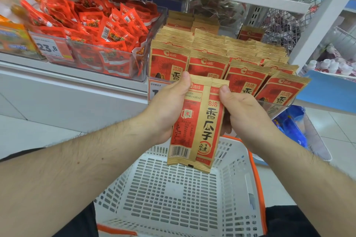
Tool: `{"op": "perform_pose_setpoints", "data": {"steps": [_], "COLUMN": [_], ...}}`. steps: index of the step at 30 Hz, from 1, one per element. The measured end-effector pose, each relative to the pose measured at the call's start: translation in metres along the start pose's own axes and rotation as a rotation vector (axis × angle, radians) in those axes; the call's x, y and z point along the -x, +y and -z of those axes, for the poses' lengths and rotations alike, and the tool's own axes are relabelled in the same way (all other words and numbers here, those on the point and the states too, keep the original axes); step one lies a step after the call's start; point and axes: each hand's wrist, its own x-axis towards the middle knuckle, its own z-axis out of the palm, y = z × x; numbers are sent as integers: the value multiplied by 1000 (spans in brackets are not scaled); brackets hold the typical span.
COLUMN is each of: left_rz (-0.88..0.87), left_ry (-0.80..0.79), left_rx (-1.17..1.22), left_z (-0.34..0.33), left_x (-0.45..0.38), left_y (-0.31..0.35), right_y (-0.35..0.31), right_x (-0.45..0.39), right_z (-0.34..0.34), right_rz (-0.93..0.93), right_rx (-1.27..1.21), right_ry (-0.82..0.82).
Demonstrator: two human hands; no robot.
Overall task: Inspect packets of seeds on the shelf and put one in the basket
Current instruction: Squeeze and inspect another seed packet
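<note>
1. Left hand (165, 106) and right hand (240, 109) are holding two overlapped seed packets (196, 125) upright, fingers clamped on the packets' side edges.
2. Packets are hanging above the white basket (237, 159), not touching it.
3. Shelf bin of seed packets (217, 57) is sitting beyond the basket.
4. Red snack bin (92, 31) is sitting beyond the basket, to the left.

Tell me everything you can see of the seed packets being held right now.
The held seed packets look like two overlapping packets, tall, narrow, tan paper-like with red panels. One shows its back, with barcode and small print, the other its front, with large black characters. They hang roughly upright, tilted slightly, above the white basket and not in it. The left hand grips the left edge, the right hand pinches the right edge. Matching packets stand on the shelf behind.
</note>
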Motion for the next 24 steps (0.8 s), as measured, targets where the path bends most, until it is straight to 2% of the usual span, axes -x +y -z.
{"op": "perform_pose_setpoints", "data": {"steps": [9,14,20,24], "left_rz": [103,158,196,199], "left_ry": [87,146,184,220], "left_rx": [48,147,166,199], "left_z": [-1,1,2,4], "left_x": [0,-4,-6,-8], "left_y": [0,1,0,3], "right_y": [0,2,1,-2], "right_x": [0,-1,-1,3], "right_z": [3,4,4,6], "right_rz": [-49,-95,-95,-120], "right_rx": [81,36,36,51], "right_ry": [-77,-163,-195,-356]}}
